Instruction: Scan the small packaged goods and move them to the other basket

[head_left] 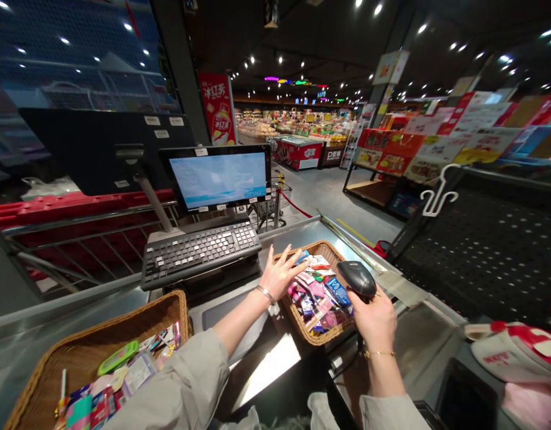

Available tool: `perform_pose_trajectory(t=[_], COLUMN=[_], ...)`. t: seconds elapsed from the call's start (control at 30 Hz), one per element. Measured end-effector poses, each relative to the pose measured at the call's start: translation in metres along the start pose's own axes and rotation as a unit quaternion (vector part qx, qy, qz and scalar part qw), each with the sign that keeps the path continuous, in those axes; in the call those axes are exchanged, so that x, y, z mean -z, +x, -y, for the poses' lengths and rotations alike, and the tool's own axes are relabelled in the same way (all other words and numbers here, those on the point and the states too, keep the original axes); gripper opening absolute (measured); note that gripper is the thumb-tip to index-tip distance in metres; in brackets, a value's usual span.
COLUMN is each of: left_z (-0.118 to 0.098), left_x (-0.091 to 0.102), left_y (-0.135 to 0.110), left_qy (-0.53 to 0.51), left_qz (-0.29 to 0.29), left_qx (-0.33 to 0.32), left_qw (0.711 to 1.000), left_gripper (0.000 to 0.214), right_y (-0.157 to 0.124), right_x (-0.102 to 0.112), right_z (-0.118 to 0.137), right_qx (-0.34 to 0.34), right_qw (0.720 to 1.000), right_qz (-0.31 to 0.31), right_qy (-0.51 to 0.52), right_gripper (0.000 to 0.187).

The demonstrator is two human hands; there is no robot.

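Observation:
My right hand (375, 316) is wrapped round the handle of a black handheld barcode scanner (357, 277), its head pointing up and left over the right rim of a wicker basket (318, 341). Packaged small goods fill this basket, among them a blue packet (337, 291). With fingers spread, my left hand (281, 275) reaches over the basket's upper left part, its fingertips near a small blue item (302, 257). Whether those fingertips touch the goods, I cannot tell.
Left of the basket stand a black keyboard (201, 248) and a lit monitor (219, 176). A larger wicker basket (184, 310) with mixed goods, including a green item (118, 357), is at lower left. A red and white bag (517, 352) lies at right, near a white hanger (439, 194).

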State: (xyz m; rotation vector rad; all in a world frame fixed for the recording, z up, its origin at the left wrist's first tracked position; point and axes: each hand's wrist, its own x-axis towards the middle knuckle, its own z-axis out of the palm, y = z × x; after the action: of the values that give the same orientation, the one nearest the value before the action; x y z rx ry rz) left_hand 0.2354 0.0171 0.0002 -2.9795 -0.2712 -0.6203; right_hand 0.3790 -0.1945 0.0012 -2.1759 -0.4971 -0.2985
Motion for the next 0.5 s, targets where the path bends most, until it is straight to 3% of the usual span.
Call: perform_pose_trajectory(t=[0.2,0.37,0.5], left_z=[0.015,0.027,0.035], left_x=[0.004,0.014,0.028], left_y=[-0.023,-0.053,-0.084], left_qy=[-0.007,0.003,0.018], left_qz=[-0.004,-0.013,-0.006], left_qx=[0.042,0.086,0.134], left_qw=[0.999,0.996,0.991], left_gripper=[0.061,0.056,0.055], right_y=[0.001,-0.007,-0.017], right_x=[-0.001,-0.014,-0.024], right_z=[0.010,0.032,0.058], right_qx=[-0.032,0.008,0.032], right_qw=[0.999,0.997,0.990], right_qz=[0.033,0.055,0.118], right_qy=[0.028,0.053,0.067], right_gripper=[0.043,0.047,0.048])
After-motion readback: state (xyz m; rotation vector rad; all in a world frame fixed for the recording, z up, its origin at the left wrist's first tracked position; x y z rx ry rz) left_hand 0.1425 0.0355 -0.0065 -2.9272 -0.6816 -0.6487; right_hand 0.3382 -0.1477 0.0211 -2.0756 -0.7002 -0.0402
